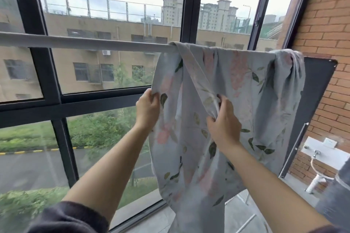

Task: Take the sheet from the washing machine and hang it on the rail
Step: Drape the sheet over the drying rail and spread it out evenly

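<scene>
The left hand (147, 108) is closed in a pinch on the left hanging edge of the pale grey cotton sheet printed with pink flowers and green leaves (223, 119), fingers curled round the hem. The right hand (223, 125) is closed on a gathered fold nearer the middle of the cloth, thumb and fingers bunching the fabric between them. Both forearms reach upward and forward from dark sleeves. The sheet is already draped over the long grey round metal rail (85, 42), which runs horizontally across the dark-framed window (51, 73), left to right. The cloth occupies only the right-hand stretch of the rail and is crumpled there, with a twisted band across the top and a knotted bunch at the far right end, near the red brick wall (325, 47). The left stretch of the rail is bare. Judged from this, hanging is largely done and spreading remains: the free length of rail lies to the left of both hands, along the rail's long axis, and the left hand is the nearer one to it. The likely fault is the cloth sliding off if pulled down rather than sideways.
</scene>
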Tool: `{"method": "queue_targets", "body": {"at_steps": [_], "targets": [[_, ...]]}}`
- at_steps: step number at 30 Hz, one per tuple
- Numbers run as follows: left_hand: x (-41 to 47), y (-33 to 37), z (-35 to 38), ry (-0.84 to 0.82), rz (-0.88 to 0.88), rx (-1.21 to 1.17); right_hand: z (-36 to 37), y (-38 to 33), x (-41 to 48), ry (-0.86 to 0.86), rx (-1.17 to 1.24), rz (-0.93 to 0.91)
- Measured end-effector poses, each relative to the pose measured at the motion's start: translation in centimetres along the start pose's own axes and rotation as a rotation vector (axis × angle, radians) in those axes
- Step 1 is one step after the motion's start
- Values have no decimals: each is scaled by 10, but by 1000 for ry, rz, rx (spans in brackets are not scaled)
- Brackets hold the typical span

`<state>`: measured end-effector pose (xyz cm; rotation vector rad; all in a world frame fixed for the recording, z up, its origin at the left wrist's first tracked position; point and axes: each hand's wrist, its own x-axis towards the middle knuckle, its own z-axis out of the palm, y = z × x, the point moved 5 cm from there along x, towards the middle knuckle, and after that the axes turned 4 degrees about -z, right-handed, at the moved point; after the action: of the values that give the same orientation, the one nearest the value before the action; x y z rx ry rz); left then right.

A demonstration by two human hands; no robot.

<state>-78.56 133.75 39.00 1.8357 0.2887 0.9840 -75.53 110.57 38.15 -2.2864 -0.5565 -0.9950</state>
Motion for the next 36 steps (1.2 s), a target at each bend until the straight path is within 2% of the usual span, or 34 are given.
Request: {"method": "queue_targets", "body": {"at_steps": [4,9,11,13,16,20,23,25,27,32,36], "targets": [[35,18,-33,137,-4,-153,-23,-26,34,101,-88,-103],[81,41,-88,211,43,-307,-40,-58,63,159,-155,-170],[93,46,-101,212,61,-316,-46,-71,74,191,-114,-175],[102,56,-117,230,152,-288,-54,-88,86,224,-32,-184],[118,66,-145,316,246,-327,-70,-122,107,277,36,-249],[119,62,-178,426,208,-340,-74,-170,121,212,187,-351],[100,45,-188,402,131,-408,-56,-198,111,63,256,-413],[88,27,-192,445,-22,-250,-39,-212,95,-33,286,-478],[78,17,-192,438,-69,-53,-26,-220,80,-85,287,-518],[59,3,-174,284,-32,8,-22,-219,74,-107,347,-509],[34,17,-172,350,-6,-72,-32,-208,80,-33,305,-526]]}}
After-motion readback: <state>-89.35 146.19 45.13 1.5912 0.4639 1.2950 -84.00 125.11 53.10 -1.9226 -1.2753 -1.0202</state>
